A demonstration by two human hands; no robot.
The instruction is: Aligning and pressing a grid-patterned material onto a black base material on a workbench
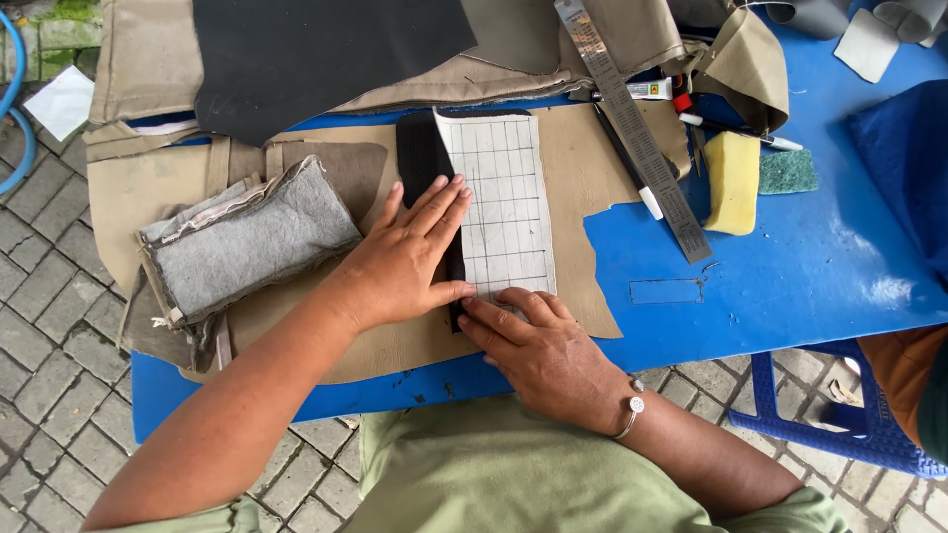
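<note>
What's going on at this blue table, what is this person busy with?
A person is pressing a white gridded sheet flat over a black piece on tan leather. The left hand lies flat across the black piece and the sheet's edge; the right hand presses fingertips on the sheet's lower edge. Beside them lie a stack of grey pieces, a metal ruler, a yellow sponge and a pen on the blue table.

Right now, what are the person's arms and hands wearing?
Both forearms are bare. The left hand wears nothing. The right hand has a thin silver bangle with a small round end at the wrist. Pale green short sleeves show at the upper arms.
</note>
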